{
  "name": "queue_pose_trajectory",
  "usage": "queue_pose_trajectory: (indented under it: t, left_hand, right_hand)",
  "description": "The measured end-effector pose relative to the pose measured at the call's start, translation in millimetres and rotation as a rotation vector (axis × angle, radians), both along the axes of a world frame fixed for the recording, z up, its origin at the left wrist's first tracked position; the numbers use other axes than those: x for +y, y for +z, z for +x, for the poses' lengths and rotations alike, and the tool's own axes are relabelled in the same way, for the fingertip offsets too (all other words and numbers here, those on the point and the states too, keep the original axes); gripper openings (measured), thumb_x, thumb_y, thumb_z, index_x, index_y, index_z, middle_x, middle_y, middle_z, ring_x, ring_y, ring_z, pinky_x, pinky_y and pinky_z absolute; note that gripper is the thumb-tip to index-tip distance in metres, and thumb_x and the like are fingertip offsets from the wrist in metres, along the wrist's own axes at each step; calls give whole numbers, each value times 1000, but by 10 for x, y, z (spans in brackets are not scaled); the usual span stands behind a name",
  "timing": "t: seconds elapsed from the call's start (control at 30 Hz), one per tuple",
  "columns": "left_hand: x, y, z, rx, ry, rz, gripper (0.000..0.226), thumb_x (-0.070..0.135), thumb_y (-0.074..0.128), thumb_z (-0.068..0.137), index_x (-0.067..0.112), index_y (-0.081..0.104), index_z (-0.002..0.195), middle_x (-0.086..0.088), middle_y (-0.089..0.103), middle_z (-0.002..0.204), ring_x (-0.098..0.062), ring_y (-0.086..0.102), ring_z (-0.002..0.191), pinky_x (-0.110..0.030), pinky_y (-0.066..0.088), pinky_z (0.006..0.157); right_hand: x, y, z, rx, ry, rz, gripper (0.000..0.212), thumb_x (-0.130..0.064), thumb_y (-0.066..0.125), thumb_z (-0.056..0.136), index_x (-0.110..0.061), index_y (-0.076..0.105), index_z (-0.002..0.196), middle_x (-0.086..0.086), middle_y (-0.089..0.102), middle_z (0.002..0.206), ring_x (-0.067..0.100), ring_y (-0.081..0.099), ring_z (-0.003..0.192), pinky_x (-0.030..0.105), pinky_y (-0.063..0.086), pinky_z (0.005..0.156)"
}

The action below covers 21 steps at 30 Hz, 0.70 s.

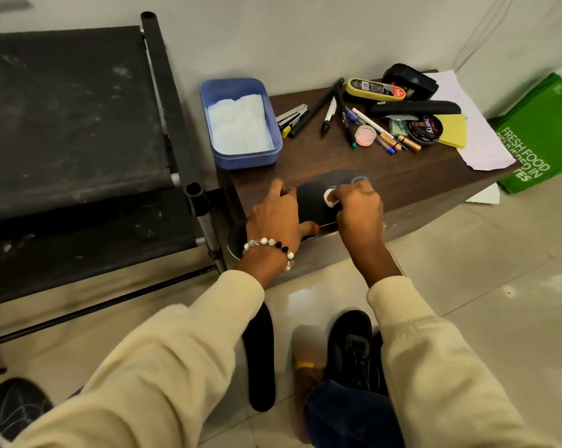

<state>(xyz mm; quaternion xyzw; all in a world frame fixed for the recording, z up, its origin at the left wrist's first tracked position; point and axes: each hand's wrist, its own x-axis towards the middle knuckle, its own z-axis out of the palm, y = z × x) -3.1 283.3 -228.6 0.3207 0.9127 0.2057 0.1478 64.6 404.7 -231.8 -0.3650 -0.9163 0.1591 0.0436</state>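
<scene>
Head view. The insole (312, 205) lies flat on the near edge of the table (402, 179), toe end toward the middle of the top. Its other end runs past the table's near left corner.

Left hand (273, 218): set across the insole's left part, fingers over its far edge and thumb on its near edge, holding it down. A bead bracelet (270, 245) is on the wrist.

Right hand (360, 208): fingers curled and pinching a white pad (329, 198), which is pressed on the insole's upper face. The fingertips are partly blurred, so I cannot tell which fingers make the pinch.

On the table, far side:
- A blue box (215, 137) holding white tissue stands at the left corner.
- A stapler (291, 116) lies just beside the box.
- Pens (329, 113) are scattered to the right of the stapler.
- A small pink cap (365, 135) sits among the pens.
- A polish tin (425, 129) rests against a yellow sponge (454, 132).
- A yellow-bodied shine sponge (375, 89) and a black brush (415, 108) lie behind the tin.
- A sheet of paper (480, 147) lies under the right-hand items.

On the floor:
- A green bag (538, 134) lies to the right of the table.
- A second insole (262, 357) lies between the sleeves.
- A black shoe (350, 344) sits near that insole.

A dark folding cot (69, 118) stands to the left of the table.
</scene>
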Motion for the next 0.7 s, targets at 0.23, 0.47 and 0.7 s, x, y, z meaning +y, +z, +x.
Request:
queue_pose_trajectory:
  t: [0.23, 0.47, 0.7]
  left_hand:
    - [6, 0, -1, -13, 4, -4, 66, 46, 73, 80, 14, 50, 134, -2, 38, 135, -26, 57, 105, -33, 49, 82]
    - [-2, -15, 1, -18, 2, 12, 66, 45, 74, 79, 14, 51, 133, -2, 39, 132, -26, 57, 103, -36, 52, 84]
    - [5, -29, 3, -33, 10, 24, 61, 44, 74, 79, 14, 54, 129, -1, 39, 134, -27, 58, 102, -36, 51, 82]
  right_hand:
    - [-54, -24, -36, -17, 12, 146, 22, -2, 54, 89, -3, 65, 108, 16, 55, 113, 29, 57, 103, 21, 40, 80]
    - [1, 31, -99, -36, 97, 141, 28, -1, 53, 90, -8, 65, 114, 16, 56, 118, 29, 54, 110, 23, 40, 86]
    - [-84, 86, -193, -119, 93, 118, 34, -8, 59, 88, -12, 61, 122, 15, 52, 123, 26, 53, 111, 31, 44, 93]
